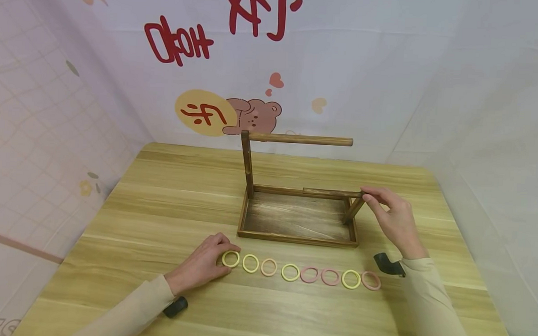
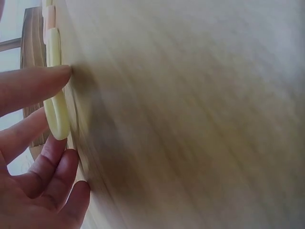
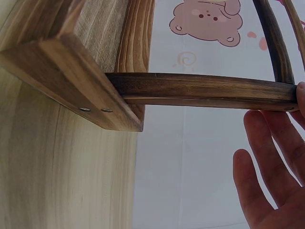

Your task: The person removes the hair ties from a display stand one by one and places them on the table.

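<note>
A brown wooden rack (image 1: 297, 238) stands on the table, with a shallow tray base. Its taller left post (image 1: 247, 162) carries a rod pointing right; the shorter right post (image 1: 354, 211) carries a rod pointing left. My right hand (image 1: 395, 218) pinches the top corner of the shorter post, where it meets its rod. The right wrist view shows that post (image 3: 200, 89) with the other fingers spread below its top. My left hand (image 1: 206, 263) holds the leftmost yellow ring (image 1: 224, 264) between thumb and finger; this ring (image 2: 60, 119) appears at the table surface in the left wrist view.
Several more rings lie in a row to the right: yellow (image 1: 244, 269), orange (image 1: 262, 273), another yellow (image 1: 283, 278) and pink (image 1: 303, 280) among them. The row runs in front of the rack. A printed cloth wall (image 1: 345, 66) stands behind the table (image 1: 289, 319).
</note>
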### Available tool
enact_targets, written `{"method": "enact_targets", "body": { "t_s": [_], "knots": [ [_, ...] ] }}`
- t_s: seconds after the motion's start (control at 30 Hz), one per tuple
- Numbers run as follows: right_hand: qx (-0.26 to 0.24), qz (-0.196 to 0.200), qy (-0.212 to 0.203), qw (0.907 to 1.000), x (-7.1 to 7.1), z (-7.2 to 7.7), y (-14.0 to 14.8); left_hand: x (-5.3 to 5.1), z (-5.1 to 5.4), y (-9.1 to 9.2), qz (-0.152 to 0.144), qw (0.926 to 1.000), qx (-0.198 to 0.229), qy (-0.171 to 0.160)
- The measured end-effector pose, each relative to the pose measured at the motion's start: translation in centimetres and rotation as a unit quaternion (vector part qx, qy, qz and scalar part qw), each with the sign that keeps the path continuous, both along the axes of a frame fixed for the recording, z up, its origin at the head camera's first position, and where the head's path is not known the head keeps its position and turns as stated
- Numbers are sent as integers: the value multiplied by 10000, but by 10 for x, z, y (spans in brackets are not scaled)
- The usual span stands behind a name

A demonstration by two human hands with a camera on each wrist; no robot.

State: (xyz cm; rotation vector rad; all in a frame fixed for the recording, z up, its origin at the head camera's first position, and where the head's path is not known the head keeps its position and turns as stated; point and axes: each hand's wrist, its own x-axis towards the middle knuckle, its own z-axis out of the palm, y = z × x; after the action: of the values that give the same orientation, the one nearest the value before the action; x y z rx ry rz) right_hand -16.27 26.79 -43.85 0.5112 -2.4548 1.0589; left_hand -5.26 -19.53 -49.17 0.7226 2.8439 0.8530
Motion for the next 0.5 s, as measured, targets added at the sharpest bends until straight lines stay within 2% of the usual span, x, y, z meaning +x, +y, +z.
{"method": "enact_targets", "body": {
  "t_s": [0.27, 0.37, 0.5],
  "knots": [
    [29, -27, -65, 10000, -1, -1, 0, 0, 1, -1, -93, 9998, -181, 28],
    [32, -30, -83, 10000, 0, 1, 0, 0, 4, -2, -144, 9997, -177, -83],
    [103, -4, -43, 9999, 1, 3, 0, 4, 11, -3, -142, 9990, -120, -405]
  ]
}}
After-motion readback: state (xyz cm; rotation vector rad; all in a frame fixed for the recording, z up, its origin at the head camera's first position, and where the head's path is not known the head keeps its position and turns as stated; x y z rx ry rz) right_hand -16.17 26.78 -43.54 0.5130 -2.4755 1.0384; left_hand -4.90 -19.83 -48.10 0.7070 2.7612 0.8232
